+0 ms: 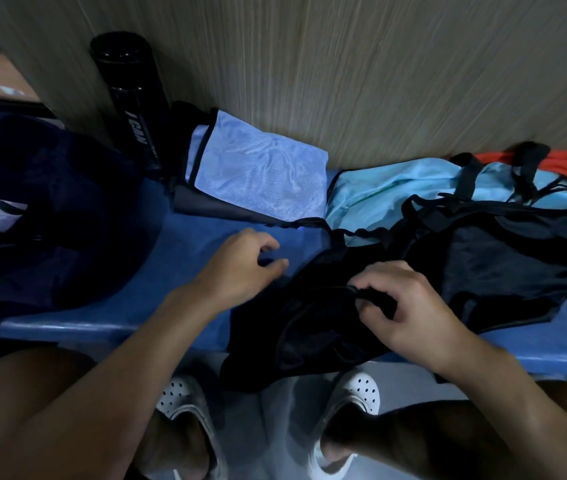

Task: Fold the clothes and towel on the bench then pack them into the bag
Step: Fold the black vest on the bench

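Near edge: black garment (309, 327) hung partly over the bench (188, 244) lip, so a nearward tug could likely slide it to the floor. Right hand (410, 313) pinched a bunched fold of it. Left hand (244, 268) hovered just left, fingers loosely curled, holding nothing — one-handed folding might skew. Farther right, pale-blue cloth (379, 192) touched the black and could drag along. Folded towel (261, 174) by the wall; bag (50, 209) left.

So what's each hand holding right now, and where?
Right hand pinches the black garment by its edge band; left hand holds nothing.
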### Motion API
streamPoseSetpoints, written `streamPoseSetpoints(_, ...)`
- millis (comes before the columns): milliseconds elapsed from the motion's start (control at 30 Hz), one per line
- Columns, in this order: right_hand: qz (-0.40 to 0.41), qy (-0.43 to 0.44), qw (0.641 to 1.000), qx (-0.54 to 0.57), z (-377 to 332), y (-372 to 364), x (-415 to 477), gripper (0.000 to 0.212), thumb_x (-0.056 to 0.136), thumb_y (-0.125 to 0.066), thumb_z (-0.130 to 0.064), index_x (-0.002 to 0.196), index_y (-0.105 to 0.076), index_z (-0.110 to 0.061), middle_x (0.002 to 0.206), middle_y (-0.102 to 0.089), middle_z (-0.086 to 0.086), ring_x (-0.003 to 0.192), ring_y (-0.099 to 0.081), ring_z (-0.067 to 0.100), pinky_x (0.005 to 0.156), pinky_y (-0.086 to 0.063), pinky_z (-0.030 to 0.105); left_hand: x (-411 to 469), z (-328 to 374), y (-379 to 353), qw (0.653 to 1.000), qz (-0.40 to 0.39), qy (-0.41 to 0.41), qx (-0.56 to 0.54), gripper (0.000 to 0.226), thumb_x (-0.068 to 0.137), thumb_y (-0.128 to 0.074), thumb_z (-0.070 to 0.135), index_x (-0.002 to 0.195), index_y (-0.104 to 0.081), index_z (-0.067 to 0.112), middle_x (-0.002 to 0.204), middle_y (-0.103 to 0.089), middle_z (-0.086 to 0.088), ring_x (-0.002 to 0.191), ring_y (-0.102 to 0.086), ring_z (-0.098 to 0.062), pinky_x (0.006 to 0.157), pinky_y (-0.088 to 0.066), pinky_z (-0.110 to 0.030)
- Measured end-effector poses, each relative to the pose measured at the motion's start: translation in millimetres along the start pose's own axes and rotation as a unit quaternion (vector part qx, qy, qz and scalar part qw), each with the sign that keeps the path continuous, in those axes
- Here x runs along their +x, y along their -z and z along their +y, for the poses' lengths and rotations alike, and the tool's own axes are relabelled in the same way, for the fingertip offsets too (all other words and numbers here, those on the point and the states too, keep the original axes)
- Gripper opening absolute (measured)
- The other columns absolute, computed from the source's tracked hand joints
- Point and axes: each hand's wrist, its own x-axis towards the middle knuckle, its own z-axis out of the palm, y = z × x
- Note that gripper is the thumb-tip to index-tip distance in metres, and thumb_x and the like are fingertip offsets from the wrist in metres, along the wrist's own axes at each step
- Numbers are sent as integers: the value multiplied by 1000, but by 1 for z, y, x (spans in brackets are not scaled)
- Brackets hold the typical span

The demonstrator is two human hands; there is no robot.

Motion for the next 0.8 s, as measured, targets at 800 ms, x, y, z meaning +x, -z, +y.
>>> streamPoseSetpoints(800, 30, -8, 999, 15, -10, 5, -2, 17, 79, -54, -14, 88, -69, -16, 84, -59, -22, 84, -57, 3, 91, -37, 20, 0, 24, -1, 980, -43, 0, -192, 27, 84, -72, -3, 96, -61, 19, 85, -67, -5, 78, -62, -17, 76, -50, -19)
